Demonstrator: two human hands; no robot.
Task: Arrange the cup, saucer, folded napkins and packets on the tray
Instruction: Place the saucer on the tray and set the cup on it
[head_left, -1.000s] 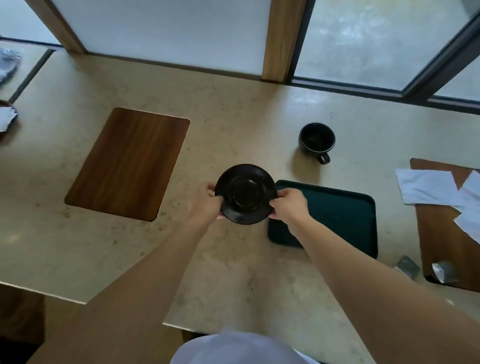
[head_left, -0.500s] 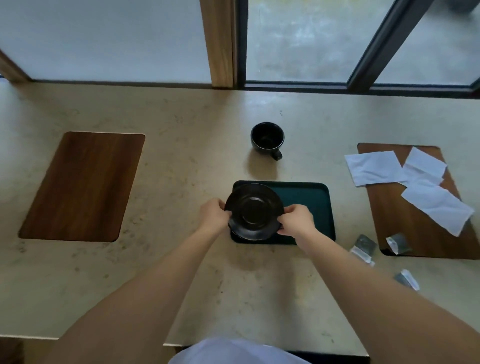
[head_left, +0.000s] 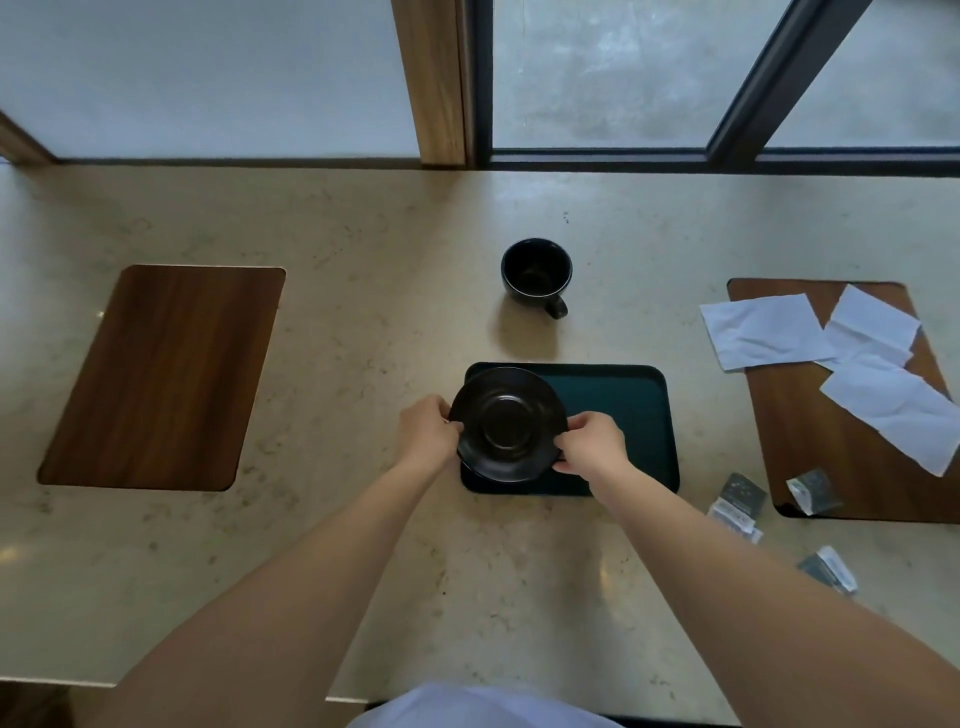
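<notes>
Nearest, two bare forearms are reaching out over the beige counter (head_left: 363, 322). Both hands are gripping the black saucer (head_left: 506, 423) by its rim: the left hand (head_left: 428, 434) is pinching the left edge, the right hand (head_left: 589, 444) is closing on the right edge. They are holding the saucer over the left end of the dark green tray (head_left: 631, 415); whether it is touching the tray I cannot tell. To the right, three small packets (head_left: 737, 501) are lying near the tray, one on the wooden mat (head_left: 810, 441) and two on the counter. Further right, three white folded napkins (head_left: 761, 330) are overlapping on that mat. Beyond the tray, the black cup (head_left: 536, 271) is standing upright on the counter, well apart from the tray. Far left, another wooden mat (head_left: 161, 376) is lying bare.
</notes>
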